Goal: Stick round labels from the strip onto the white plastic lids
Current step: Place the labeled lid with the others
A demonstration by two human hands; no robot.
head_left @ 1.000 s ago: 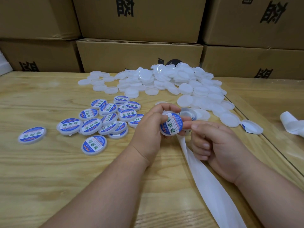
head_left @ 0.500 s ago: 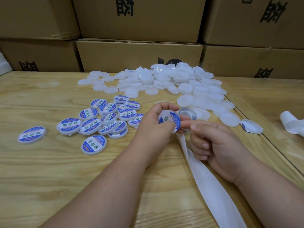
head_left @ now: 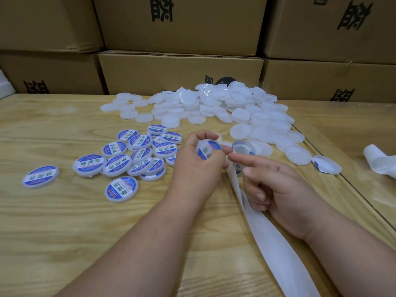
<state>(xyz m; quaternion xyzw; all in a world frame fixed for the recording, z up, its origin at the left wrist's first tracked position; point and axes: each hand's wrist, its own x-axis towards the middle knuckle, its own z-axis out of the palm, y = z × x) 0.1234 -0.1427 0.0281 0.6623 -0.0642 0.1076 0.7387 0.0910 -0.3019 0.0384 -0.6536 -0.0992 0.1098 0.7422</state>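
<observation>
Here the left hand [head_left: 196, 168] curls its fingers and thumb round a white plastic lid [head_left: 207, 149] whose round label is blue-rimmed with a white band of green characters, too blurred to read. The same blue, white and green labels show on the labelled lids [head_left: 128, 157] just left of those fingers. The right hand [head_left: 276, 185] points its forefinger at the held lid, nearly touching, its other fingers curled over the white strip [head_left: 270, 239] that trails toward the camera. Compared with a second ago, the lid has turned more edge-on and the right forefinger has straightened. Unlabelled lids [head_left: 242, 112] lie heaped beyond the fingertips, before cardboard boxes [head_left: 182, 24] printed with large black characters.
</observation>
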